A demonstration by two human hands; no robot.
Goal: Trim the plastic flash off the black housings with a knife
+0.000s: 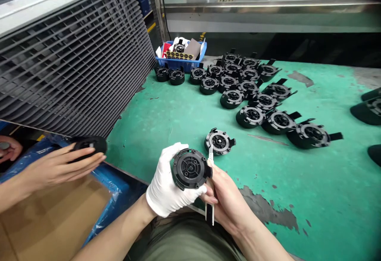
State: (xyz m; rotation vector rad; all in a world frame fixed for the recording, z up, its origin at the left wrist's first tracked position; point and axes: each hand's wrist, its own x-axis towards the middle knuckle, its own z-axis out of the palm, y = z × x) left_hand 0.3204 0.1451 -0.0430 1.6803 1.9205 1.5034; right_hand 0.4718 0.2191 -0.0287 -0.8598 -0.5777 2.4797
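The left hand (pixel 168 183), in a white glove, has its grip closed around a round black part (pixel 192 168) held above the near edge of the green tabletop (pixel 178 114), its ribbed face showing. The bare right hand (pixel 224 195) holds a slim white-and-black tool (pixel 210 209) upright against that part's side, and just beyond lies another round part (pixel 219 142), with rows of similar black parts (pixel 251 116) farther back, near a blue basket (pixel 187 65).

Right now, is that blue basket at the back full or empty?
Full-looking, not empty: things rise above the rim of the blue basket, including a black round part and a yellow strip with dark circles.
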